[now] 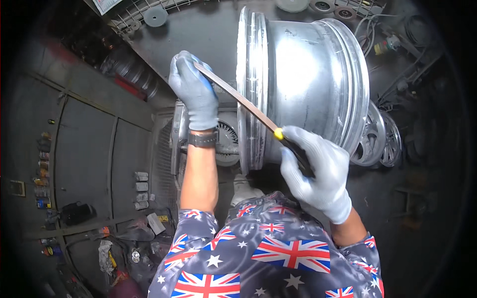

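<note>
A large bare-metal wheel rim lies on its side on the dark bench, its left flange turned toward my left hand. Across that flange slants a long flat file with a black and yellow handle. My right hand, in a grey-white glove, is wrapped round the handle in front of the rim. Left of the flange, my left hand, gloved in grey and blue, is closed around the file's far end. The file appears to lie against the flange edge; exact contact is hard to tell.
Several discs, one of them a grey disc, lie along the bench's back by a wire basket edge. More wheels stand low at the right. Cables hang at the upper right. Spray cans line the left wall.
</note>
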`<action>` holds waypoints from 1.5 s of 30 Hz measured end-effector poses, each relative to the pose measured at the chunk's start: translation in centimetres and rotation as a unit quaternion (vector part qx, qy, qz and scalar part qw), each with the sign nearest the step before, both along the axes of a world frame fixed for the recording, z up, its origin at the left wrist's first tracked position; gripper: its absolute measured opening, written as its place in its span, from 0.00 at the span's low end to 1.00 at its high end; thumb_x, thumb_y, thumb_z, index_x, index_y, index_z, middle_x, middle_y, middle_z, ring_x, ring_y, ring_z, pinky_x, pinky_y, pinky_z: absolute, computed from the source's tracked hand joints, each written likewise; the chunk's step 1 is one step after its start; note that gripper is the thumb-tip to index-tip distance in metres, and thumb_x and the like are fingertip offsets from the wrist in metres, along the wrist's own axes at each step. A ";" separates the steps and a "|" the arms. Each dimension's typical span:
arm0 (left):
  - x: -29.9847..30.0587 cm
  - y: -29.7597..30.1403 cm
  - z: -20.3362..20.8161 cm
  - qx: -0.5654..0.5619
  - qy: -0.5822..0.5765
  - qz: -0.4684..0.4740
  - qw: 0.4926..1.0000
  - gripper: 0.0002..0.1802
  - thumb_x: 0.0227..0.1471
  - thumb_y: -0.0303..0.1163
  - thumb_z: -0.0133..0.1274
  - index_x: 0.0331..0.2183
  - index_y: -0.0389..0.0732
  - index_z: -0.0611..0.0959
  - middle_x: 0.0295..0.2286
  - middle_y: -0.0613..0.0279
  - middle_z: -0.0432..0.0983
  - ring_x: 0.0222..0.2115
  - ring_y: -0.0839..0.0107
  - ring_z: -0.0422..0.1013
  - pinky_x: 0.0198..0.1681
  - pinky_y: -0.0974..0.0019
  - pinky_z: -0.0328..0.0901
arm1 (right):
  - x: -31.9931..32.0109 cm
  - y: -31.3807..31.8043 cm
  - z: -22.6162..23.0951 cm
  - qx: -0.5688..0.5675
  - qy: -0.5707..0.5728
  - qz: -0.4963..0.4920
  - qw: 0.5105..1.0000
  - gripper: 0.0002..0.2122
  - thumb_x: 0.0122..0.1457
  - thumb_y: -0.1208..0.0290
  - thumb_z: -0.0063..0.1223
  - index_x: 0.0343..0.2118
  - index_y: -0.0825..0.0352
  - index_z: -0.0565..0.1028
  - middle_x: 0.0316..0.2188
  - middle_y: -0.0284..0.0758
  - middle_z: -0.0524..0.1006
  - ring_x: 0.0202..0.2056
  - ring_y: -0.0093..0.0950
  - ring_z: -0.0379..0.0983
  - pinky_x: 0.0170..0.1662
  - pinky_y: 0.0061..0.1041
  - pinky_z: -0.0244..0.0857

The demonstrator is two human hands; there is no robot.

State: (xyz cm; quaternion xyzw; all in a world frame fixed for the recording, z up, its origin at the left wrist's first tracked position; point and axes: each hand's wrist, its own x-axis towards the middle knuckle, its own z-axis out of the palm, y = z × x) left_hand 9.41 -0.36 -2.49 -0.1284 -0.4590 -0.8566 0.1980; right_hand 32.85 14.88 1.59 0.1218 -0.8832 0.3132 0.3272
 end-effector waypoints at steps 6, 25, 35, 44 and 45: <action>-2.5 1.4 0.5 0.003 0.030 -0.002 1.000 0.16 0.69 0.35 0.45 0.26 0.45 0.71 0.21 0.72 0.62 0.20 0.80 0.60 0.22 0.71 0.59 | -2.2 0.8 0.2 -0.033 0.027 0.003 0.999 0.15 0.54 0.82 0.62 0.46 0.70 0.80 0.35 0.43 0.84 0.33 0.37 0.85 0.37 0.30 0.76; -5.2 0.3 3.7 -0.098 -0.057 0.088 0.990 0.17 0.68 0.36 0.47 0.26 0.43 0.76 0.19 0.69 0.67 0.18 0.78 0.65 0.21 0.70 0.61 | -6.6 0.6 0.6 -0.069 0.044 0.032 0.996 0.14 0.55 0.82 0.63 0.45 0.68 0.81 0.34 0.44 0.84 0.34 0.39 0.85 0.38 0.30 0.76; -5.6 0.1 1.6 -0.077 0.017 0.070 0.994 0.16 0.69 0.39 0.47 0.29 0.42 0.78 0.21 0.71 0.68 0.21 0.81 0.65 0.22 0.73 0.62 | -5.8 0.9 0.8 -0.066 0.022 0.028 0.997 0.11 0.57 0.81 0.63 0.44 0.70 0.82 0.33 0.43 0.84 0.31 0.33 0.85 0.37 0.27 0.75; 0.5 2.5 -0.9 -0.096 0.055 0.036 0.993 0.16 0.69 0.37 0.48 0.28 0.41 0.77 0.21 0.71 0.67 0.22 0.82 0.65 0.25 0.73 0.63 | 1.8 2.1 -1.6 -0.110 -0.010 -0.015 0.994 0.11 0.56 0.83 0.63 0.43 0.72 0.81 0.36 0.42 0.86 0.35 0.30 0.86 0.43 0.26 0.77; 0.1 2.4 -0.7 -0.089 0.045 0.050 0.994 0.16 0.69 0.37 0.48 0.27 0.41 0.76 0.21 0.71 0.67 0.21 0.82 0.66 0.25 0.73 0.63 | 1.2 2.1 -1.4 -0.094 -0.005 -0.013 0.996 0.11 0.57 0.82 0.63 0.43 0.71 0.81 0.36 0.42 0.86 0.35 0.30 0.86 0.42 0.26 0.77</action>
